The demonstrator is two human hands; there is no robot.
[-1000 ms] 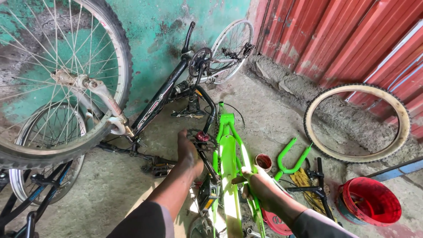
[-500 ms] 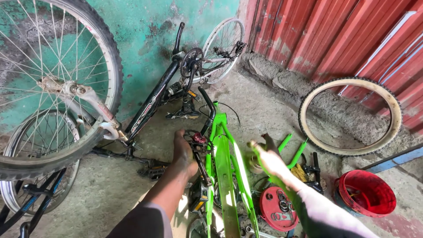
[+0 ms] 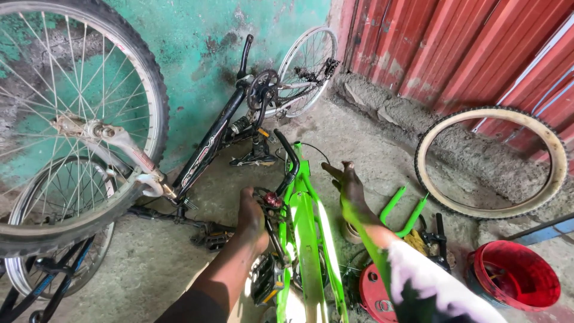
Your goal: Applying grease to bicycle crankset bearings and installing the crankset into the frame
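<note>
bright green bike frame, held at the crank end

near: left hand [image 3: 250, 216] closed around the crank end of the bright green bike frame [image 3: 308, 239], fingers wrapped at the small red part beside the black crank arm [image 3: 290, 160]. black pedal [image 3: 266, 278] just below the wrist. right hand [image 3: 348, 186] lifted free above the frame's right side, fingers spread, grasping nothing. frame lying lengthwise on the concrete floor [image 3: 149, 269], between both forearms.

beside: green fork [image 3: 404, 210] on the ground right of the frame; red disc-shaped part [image 3: 372, 292] under the right forearm; red bucket [image 3: 513, 275] further right, well apart from the hands.

middle: loose tyre with pale sidewall [image 3: 489, 161] leaning at the base of the red corrugated wall [image 3: 454, 54]. upturned black bicycle [image 3: 239, 128] against the teal wall [image 3: 197, 42], chainring up.

left edge: large spoked wheel [image 3: 72, 119], close to the camera.

handling note, as judgement: best kept steady with the left grip firm at the crank so the frame does not roll; free hand best brought down onto the tube or the part being worked, clear of the chainring teeth and pedal.
</note>
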